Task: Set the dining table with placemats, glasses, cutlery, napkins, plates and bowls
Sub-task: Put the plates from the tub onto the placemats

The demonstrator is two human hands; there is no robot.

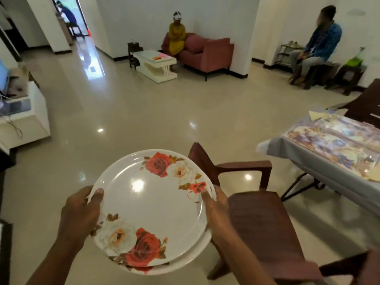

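**Plates in both hands, counter off to the right**

The plates (152,204), white with red and cream roses, sit level in front of the person and over the floor, not yet at the counter. A second rim shows under the top one at the near edge, so this is a stack of at least two. The left hand (82,212) grips the left rim with its thumb on top. The right hand (218,210) grips the right rim the same way.

To do this step well, keep the stack flat and both thumbs pressed down so the top plate cannot slide. Turn the whole body right rather than swinging the arms.

A brown plastic chair (263,223) stands just right of the plates, between the person and the counter (304,153). It is the main obstacle, so step round its armrest. The counter has a grey cloth, and floral placemats (333,140) already lie on it. Each plate probably belongs on one of them.

Farther off, the glossy floor (144,120) lies open, with a white cabinet (26,120) at the left. At the far wall, one person sits on a pink sofa (207,52) behind a white coffee table (158,62). Another sits at the far right.
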